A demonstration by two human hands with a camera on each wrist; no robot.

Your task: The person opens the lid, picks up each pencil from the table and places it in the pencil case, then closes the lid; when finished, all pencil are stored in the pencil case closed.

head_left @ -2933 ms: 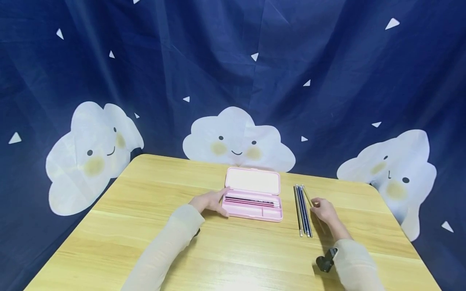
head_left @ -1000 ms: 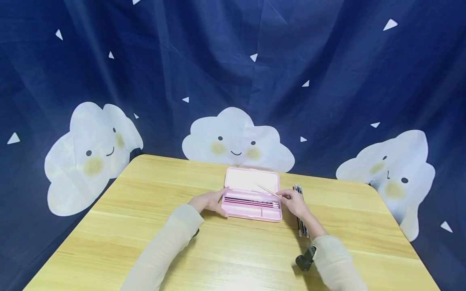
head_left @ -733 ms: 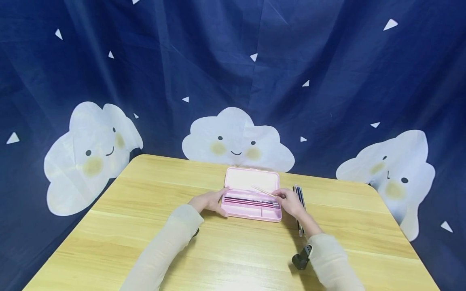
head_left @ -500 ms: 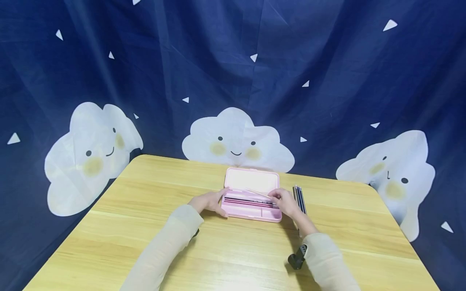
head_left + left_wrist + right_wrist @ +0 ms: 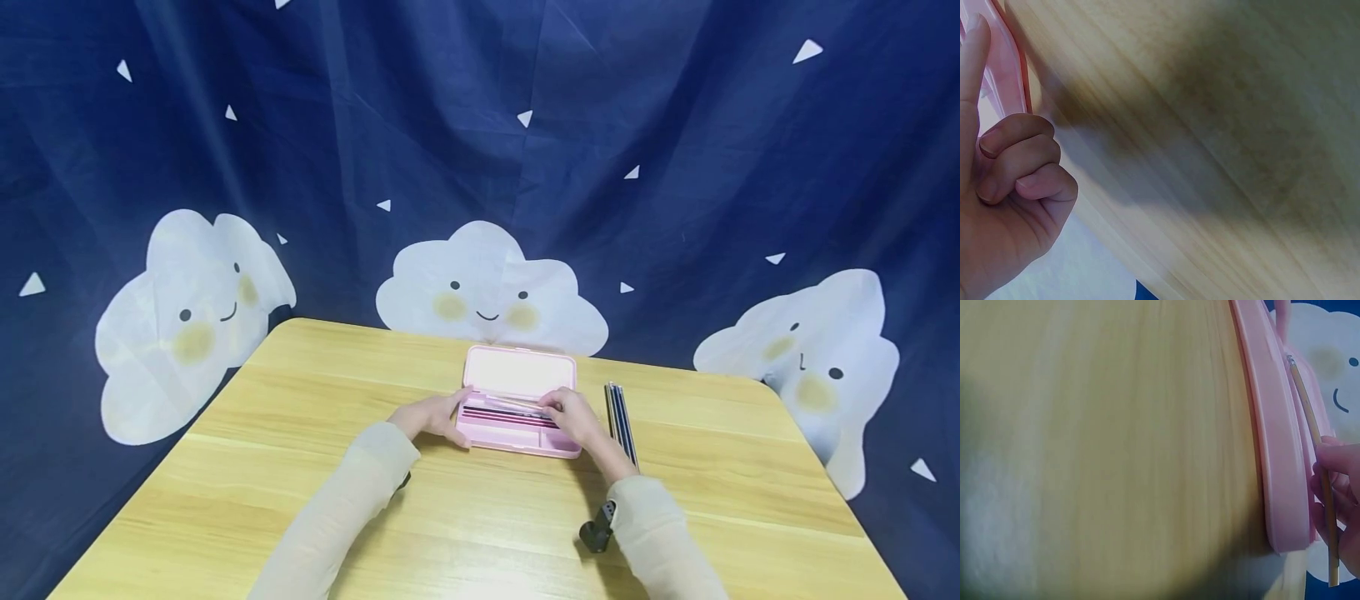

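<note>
The pink pencil case (image 5: 517, 452) lies with its lid up, with several dark and reddish pencils (image 5: 502, 414) along its long compartment. My left hand (image 5: 427, 415) holds the case's left end, thumb at the front corner and a finger toward the hinge. In the left wrist view the other fingers (image 5: 1022, 159) are curled beside the pink edge. With thumb and fingers, my right hand (image 5: 573, 417) pinches a gold-coloured pencil (image 5: 1310, 412) over the back of the case. Its metal-banded end points left, and the other end sticks out past the hand.
Several dark pencils (image 5: 621, 421) lie side by side on the wooden table (image 5: 465, 525), right of the case, partly behind my right forearm. A small compartment (image 5: 558, 439) sits at the case's front right. A blue cloud-print curtain (image 5: 480, 125) hangs behind the table.
My right hand has picked the gold pencil from beside the dark ones and carried it left over the case, now lower and closer to its compartment. My left hand has stayed in place.
</note>
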